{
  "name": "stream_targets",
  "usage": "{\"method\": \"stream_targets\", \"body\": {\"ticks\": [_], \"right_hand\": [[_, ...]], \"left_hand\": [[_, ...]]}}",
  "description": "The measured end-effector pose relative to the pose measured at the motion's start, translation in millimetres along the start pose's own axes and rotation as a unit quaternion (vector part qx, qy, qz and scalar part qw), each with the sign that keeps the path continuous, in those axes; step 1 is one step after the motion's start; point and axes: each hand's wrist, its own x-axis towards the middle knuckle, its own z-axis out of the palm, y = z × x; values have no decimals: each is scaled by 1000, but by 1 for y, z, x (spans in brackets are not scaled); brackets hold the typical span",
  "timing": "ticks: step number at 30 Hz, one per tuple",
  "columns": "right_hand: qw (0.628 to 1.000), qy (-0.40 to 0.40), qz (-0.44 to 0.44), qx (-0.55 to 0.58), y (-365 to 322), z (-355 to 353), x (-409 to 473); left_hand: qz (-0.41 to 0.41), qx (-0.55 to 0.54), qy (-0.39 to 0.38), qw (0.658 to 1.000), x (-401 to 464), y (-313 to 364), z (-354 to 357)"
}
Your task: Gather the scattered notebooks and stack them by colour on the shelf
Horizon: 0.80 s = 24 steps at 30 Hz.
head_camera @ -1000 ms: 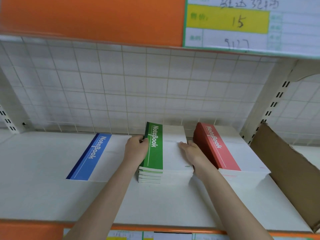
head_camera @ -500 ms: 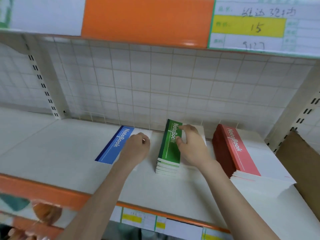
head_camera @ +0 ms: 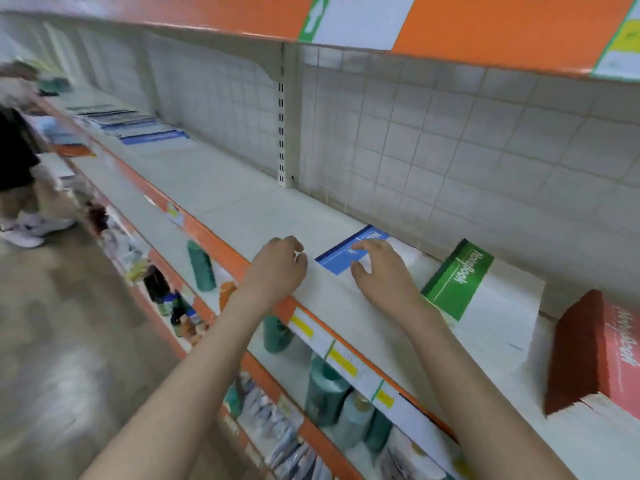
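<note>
A single blue notebook point(head_camera: 341, 255) lies flat on the white shelf point(head_camera: 242, 202). My right hand point(head_camera: 382, 273) hovers over or rests on its near part with relaxed, spread fingers and holds nothing. My left hand point(head_camera: 280, 266) sits just left of it above the shelf's front edge, fingers loosely curled and empty. To the right stand a green notebook stack point(head_camera: 457, 278) and a taller red notebook stack point(head_camera: 595, 351). Far down the shelf at the left lie several scattered notebooks point(head_camera: 138, 128), mostly blue and dark.
An orange price rail point(head_camera: 346, 344) runs along the shelf's front edge. Green bottles point(head_camera: 201, 261) and packaged goods fill the lower shelves. Another person point(head_camera: 17, 161) stands in the aisle at far left. An upper shelf overhangs.
My view has swung left along the aisle. My right hand left the green stack and now sits over the blue notebook; my left hand moved off the blue notebook to its left.
</note>
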Motion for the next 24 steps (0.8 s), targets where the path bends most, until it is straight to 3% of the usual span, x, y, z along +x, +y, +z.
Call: {"method": "stream_targets", "body": {"ticks": [10,24], "right_hand": [[979,-128,-141,74,-99,89,4],[927,-279,-220,119,-246,235,24]], "left_hand": [[-134,55,86,986,-76,-106,-66],[-304,88,184,930,-144,-265,-165]]}}
